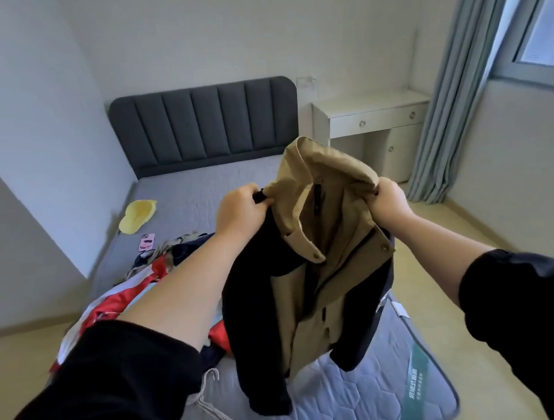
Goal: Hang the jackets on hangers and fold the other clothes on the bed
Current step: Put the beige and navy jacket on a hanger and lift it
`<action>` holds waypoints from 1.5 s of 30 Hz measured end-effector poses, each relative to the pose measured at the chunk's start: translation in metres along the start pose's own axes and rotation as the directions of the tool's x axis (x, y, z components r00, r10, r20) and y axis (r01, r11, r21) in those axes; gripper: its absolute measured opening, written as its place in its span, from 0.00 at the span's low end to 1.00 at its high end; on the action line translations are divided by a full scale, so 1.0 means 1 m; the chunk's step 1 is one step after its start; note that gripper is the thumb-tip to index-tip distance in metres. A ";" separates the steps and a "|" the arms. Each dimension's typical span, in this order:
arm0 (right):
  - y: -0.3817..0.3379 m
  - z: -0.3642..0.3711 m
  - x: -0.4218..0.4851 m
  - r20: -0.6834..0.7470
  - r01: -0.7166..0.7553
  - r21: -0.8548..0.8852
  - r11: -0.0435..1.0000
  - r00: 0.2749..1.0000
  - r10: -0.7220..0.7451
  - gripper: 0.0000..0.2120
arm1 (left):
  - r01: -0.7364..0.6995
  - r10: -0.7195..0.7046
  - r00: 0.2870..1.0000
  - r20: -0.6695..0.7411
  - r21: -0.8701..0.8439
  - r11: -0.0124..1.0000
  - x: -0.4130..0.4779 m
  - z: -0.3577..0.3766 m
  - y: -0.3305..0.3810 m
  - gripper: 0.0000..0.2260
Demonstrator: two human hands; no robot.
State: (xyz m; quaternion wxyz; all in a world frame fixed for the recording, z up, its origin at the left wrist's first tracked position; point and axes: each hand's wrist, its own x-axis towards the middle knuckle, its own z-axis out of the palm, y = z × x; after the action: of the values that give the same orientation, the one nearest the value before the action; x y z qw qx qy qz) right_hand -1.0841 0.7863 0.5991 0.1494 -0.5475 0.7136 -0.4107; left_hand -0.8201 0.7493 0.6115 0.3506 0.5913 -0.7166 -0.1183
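Left hand point(240, 210) and right hand point(390, 200) each clench a shoulder of the tan-and-black jacket point(310, 250), held above the foot of the mattress point(354, 398). Freeing one hand for the wire hangers point(217, 415) at the mattress's near edge may let it sag and twist

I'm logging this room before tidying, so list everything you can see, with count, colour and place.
tan and black hooded jacket: one, held up over the bed
pile of loose clothes: one, red, white, navy, mattress left
thin wire hangers: at least two, pale, mattress foot
soft yellow cap: one, mattress far left
small pink flat item: one, beside the pile
grey quilted mattress: one, centre
dark grey padded headboard: one, far wall
white desk with drawers: one, right of headboard
blue-grey curtain: one, at right
left hand: one, grips jacket's black shoulder
right hand: one, grips jacket's hood
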 end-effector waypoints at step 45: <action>0.332 0.352 0.054 0.494 -0.671 -0.270 0.690 0.518 0.698 0.31 | 0.821 -0.600 0.373 0.708 0.050 0.569 -0.021 0.428 -0.267 0.27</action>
State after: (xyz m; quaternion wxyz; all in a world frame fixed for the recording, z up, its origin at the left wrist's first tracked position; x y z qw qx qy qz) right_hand -1.0890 0.6099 0.1458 0.4888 -0.3204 0.8022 -0.1221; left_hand -0.8900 0.5915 0.1369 0.0756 0.6971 -0.4287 -0.5697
